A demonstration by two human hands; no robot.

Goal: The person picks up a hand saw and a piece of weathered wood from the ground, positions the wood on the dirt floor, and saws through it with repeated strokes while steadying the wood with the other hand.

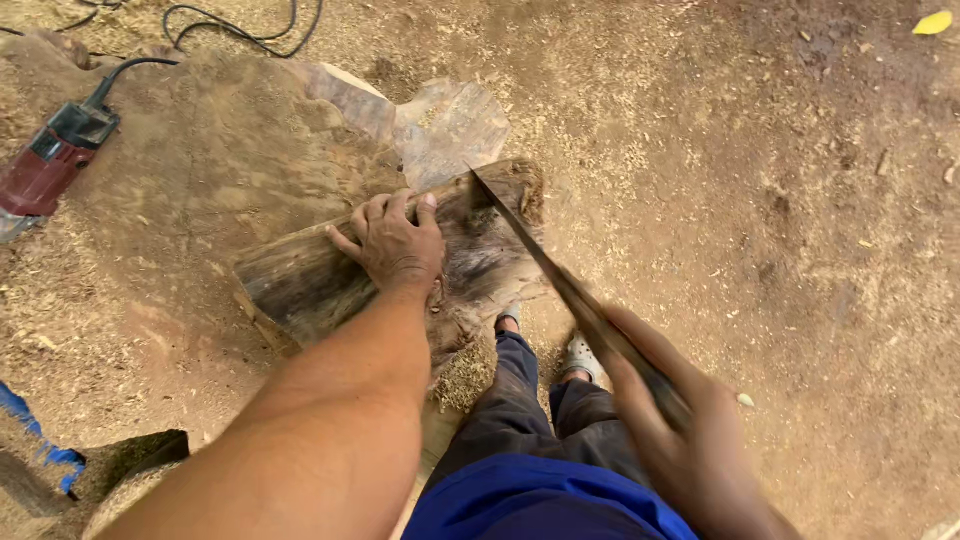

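1. The step in hand looks like chopping or trimming: a long dark blade (530, 250) is angled down with its tip at the upper edge of a rough block of wood (330, 275), near that block's far right end.
2. The block lies on a large sawdust-covered stump (200, 170) that serves as the surface, roughly in the middle of the view, with a paler broken slab (450, 125) just behind it.
3. The left hand (392, 242) is pressed flat on top of the block, fingers spread and curled over its far edge, forearm stretched straight out from the body; it pins the wood rather than gripping it.
4. The right hand (680, 440) is clenched round the blade's handle, low and close to the body, and blurred (so it is probably mid-swing).
5. As a judgement, any further stroke calls for care: the blade's tip is near the fingers of the left hand.
6. A red power tool (55, 155) with a black cable (240, 35) rests at the stump's left, well apart from both hands. The person's feet in pale shoes (580, 355) stand on the sawdust-strewn floor (780, 200) just below the block.
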